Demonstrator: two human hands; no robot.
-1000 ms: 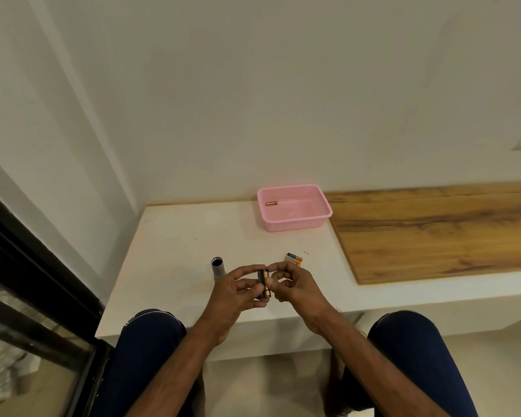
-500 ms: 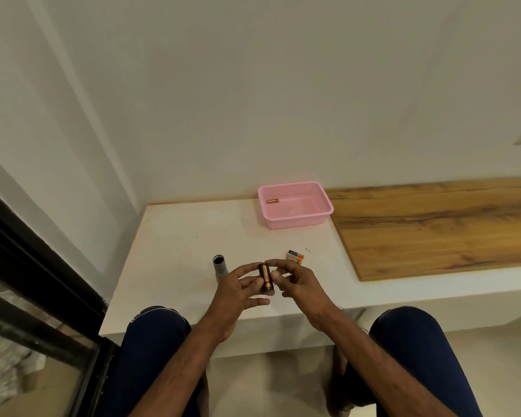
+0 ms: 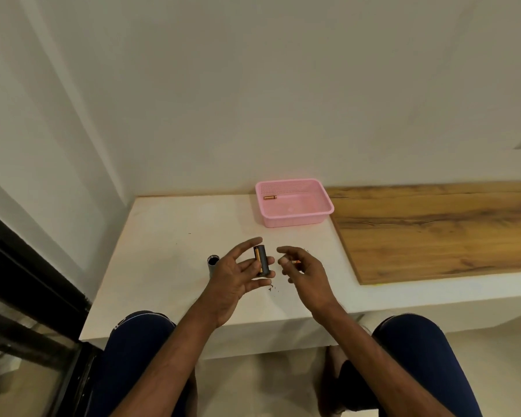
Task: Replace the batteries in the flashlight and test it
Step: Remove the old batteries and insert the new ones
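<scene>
My left hand [image 3: 235,276] holds a dark cylindrical battery holder [image 3: 261,260] with a copper-topped battery showing in its side. My right hand [image 3: 303,270] hovers just to its right with fingers spread and nothing clearly gripped; an orange-tipped battery [image 3: 295,262] peeks out from under its fingers on the counter. The grey flashlight tube [image 3: 213,264] stands upright, open end up, left of my left hand. One more battery [image 3: 269,197] lies inside the pink basket [image 3: 325,210] at the back.
A white counter [image 3: 169,251] carries everything; its right part is a wooden board [image 3: 433,230]. Small dark crumbs [image 3: 272,287] lie near the front edge. A wall rises behind, a dark window frame [image 3: 27,284] at left. My knees sit below.
My right hand has let go of the battery holder and drawn away to the right, fingers opening. My left hand alone keeps the holder, now tilted with a battery seated in it.
</scene>
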